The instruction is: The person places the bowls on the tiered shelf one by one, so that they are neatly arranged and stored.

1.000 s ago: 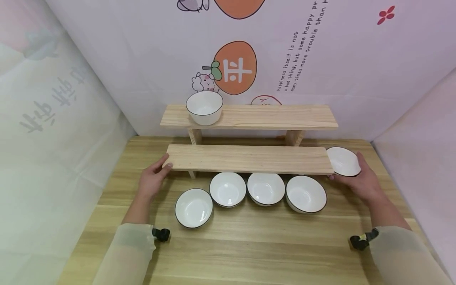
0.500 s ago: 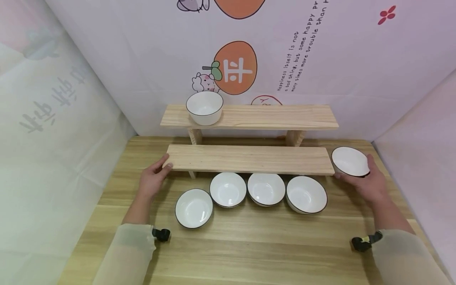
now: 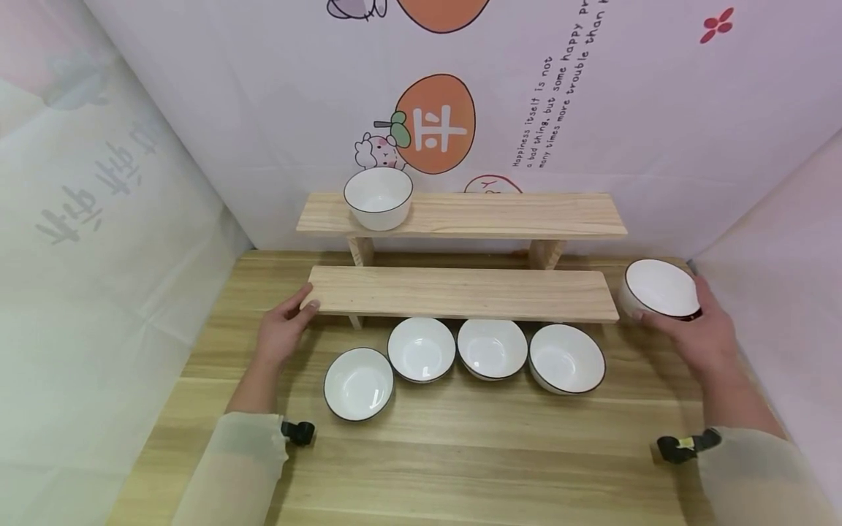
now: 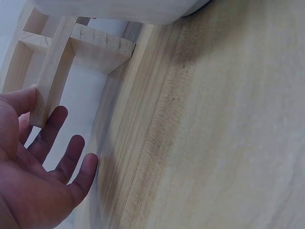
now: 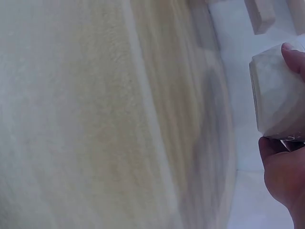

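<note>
My right hand (image 3: 707, 332) grips a white bowl (image 3: 660, 288) with a dark rim, just past the right end of the lower shelf board. In the right wrist view the thumb lies on the wall of this bowl (image 5: 279, 95), with fingers at its other side, and it is raised off the table. My left hand (image 3: 281, 329) pinches the left end of the wooden two-tier shelf's lower board (image 3: 460, 294). Seen from the left wrist, thumb and index finger sit on either side of the board end (image 4: 44, 105), while the other fingers spread loosely.
Another white bowl (image 3: 378, 201) stands on the left part of the upper board (image 3: 500, 215). Several more bowls, one of them farthest left (image 3: 358, 385), stand on the wooden table (image 3: 460, 467) before the shelf. White printed cloth walls (image 3: 625, 109) enclose the back and sides.
My right hand has moved right and slightly back with the bowl, away from the lower board's right end. The left hand stays on the board, and the other bowls have not moved.
</note>
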Demonstrator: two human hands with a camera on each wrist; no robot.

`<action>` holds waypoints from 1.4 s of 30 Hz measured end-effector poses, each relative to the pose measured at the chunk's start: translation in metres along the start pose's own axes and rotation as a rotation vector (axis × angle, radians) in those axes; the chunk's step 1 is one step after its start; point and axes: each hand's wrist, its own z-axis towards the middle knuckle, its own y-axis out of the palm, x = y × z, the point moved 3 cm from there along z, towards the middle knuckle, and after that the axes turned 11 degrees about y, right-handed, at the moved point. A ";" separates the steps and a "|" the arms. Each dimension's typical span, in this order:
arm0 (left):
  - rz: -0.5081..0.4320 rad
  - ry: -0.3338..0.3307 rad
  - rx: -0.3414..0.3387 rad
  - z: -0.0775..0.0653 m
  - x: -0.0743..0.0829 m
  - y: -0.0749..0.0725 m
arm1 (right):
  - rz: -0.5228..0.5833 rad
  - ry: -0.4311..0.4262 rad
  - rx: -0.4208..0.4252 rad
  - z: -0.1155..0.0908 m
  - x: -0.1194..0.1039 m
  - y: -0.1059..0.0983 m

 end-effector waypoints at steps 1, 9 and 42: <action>-0.002 -0.002 0.001 0.000 0.000 0.000 | 0.005 0.001 -0.001 -0.001 -0.001 -0.001; -0.011 0.009 -0.008 0.001 0.002 0.000 | 0.049 0.001 0.024 -0.008 -0.016 -0.009; 0.000 0.025 -0.023 -0.001 0.001 -0.001 | 0.140 -0.094 0.000 -0.045 -0.099 -0.011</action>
